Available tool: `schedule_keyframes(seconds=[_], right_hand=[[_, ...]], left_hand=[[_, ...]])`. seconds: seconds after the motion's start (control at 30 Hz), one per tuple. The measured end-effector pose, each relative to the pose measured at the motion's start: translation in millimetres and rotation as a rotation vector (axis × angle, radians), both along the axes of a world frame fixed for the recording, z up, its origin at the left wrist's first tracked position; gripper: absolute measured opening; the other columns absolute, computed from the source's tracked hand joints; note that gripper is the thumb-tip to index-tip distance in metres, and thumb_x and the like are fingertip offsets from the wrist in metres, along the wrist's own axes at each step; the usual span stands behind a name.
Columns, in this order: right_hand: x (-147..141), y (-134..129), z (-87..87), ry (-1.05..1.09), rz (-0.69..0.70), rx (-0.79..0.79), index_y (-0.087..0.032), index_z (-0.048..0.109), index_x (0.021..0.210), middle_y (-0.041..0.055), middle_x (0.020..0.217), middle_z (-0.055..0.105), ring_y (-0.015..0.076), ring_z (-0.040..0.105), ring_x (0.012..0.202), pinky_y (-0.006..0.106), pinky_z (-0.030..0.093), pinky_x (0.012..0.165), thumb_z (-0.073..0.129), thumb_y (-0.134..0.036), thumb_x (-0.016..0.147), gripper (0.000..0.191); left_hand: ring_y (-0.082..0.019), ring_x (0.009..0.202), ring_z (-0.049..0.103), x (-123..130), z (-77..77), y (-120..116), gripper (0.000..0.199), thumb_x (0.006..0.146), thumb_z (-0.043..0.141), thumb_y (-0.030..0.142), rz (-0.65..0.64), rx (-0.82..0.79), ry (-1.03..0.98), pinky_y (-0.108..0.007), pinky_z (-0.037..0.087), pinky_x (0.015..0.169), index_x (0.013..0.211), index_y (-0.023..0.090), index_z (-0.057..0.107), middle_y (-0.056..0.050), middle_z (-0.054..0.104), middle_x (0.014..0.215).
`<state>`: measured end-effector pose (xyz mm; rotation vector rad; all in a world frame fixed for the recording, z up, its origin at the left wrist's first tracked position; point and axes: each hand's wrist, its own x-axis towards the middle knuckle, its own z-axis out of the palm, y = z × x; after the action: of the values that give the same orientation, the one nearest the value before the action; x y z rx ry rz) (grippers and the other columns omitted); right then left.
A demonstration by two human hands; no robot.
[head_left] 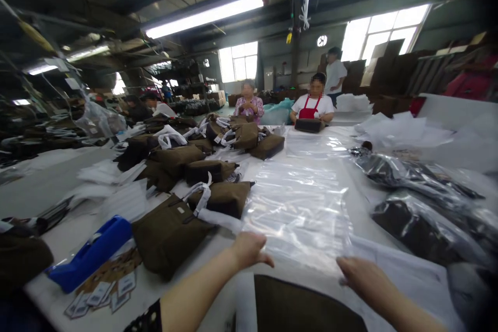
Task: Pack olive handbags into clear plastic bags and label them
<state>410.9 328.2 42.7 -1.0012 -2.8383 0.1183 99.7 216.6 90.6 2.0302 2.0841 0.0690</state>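
A clear plastic bag (298, 212) lies flat on a stack of similar bags in the middle of the table. My left hand (249, 250) is closed at its near left corner. At the near right corner, my right hand (355, 271) has its fingers pinched on the plastic edge. Just below and between both hands, close to me, is a dark olive fabric bag (303, 306), partly cut off by the frame. Another olive bag (171, 231) with a small label lies to the left of my left hand.
A blue tape dispenser (93, 254) and several tags (101, 293) lie at the left. More olive bags (179, 158) are piled beyond. Plastic-wrapped bags (424, 228) lie at the right. Across the table a person in a red apron (311, 109) handles a dark bag.
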Motion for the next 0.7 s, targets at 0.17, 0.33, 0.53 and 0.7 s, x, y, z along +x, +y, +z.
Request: schedule_keyframes(seconds=[0.17, 0.33, 0.53, 0.7], right_hand=[[-13, 4, 37.4, -0.236, -0.082, 0.02, -0.019, 0.053, 0.077, 0.0079, 0.075, 0.067, 0.0287, 0.064, 0.071, 0.028, 0.031, 0.051, 0.06, -0.044, 0.079, 0.026], [-23, -7, 48.3, -0.131, -0.078, -0.057, -0.02, 0.047, 0.071, 0.0045, 0.064, 0.062, 0.0233, 0.062, 0.066, 0.028, 0.026, 0.052, 0.036, -0.056, 0.09, 0.042], [-8, -1, 23.6, -0.022, -0.103, 0.039, -0.02, 0.049, 0.074, 0.0028, 0.065, 0.06, 0.0191, 0.056, 0.059, 0.029, 0.019, 0.052, 0.045, -0.022, 0.087, 0.014], [10, 9, 2.3, 0.519, -0.58, -0.309, -0.021, 0.043, 0.059, -0.0027, 0.049, 0.045, 0.0137, 0.039, 0.047, 0.027, 0.019, 0.049, 0.059, -0.034, 0.076, 0.028]], left_hand=[[-0.022, 0.077, 0.06, -10, 4.1, 10, 0.044, 0.082, 0.045, 0.061, 0.077, 0.034, -0.068, -0.027, 0.038, 0.063, 0.078, 0.018, 0.057, -0.006, 0.064, 0.075], [-0.023, 0.084, 0.059, -14, -5.4, 0, 0.024, 0.081, 0.06, 0.041, 0.122, 0.037, -0.13, -0.029, 0.039, 0.072, 0.08, 0.017, 0.055, -0.009, 0.064, 0.085], [-0.019, 0.071, 0.056, -28, -16.3, -21, 0.021, 0.069, 0.07, 0.023, 0.327, 0.214, -0.343, -0.026, 0.036, 0.068, 0.064, 0.019, 0.051, -0.002, 0.057, 0.067], [-0.012, 0.052, 0.041, -50, -27.9, -40, 0.034, 0.074, 0.064, 0.019, 0.751, 0.47, -0.665, -0.023, 0.031, 0.056, 0.052, 0.018, 0.038, 0.005, 0.033, 0.048]])
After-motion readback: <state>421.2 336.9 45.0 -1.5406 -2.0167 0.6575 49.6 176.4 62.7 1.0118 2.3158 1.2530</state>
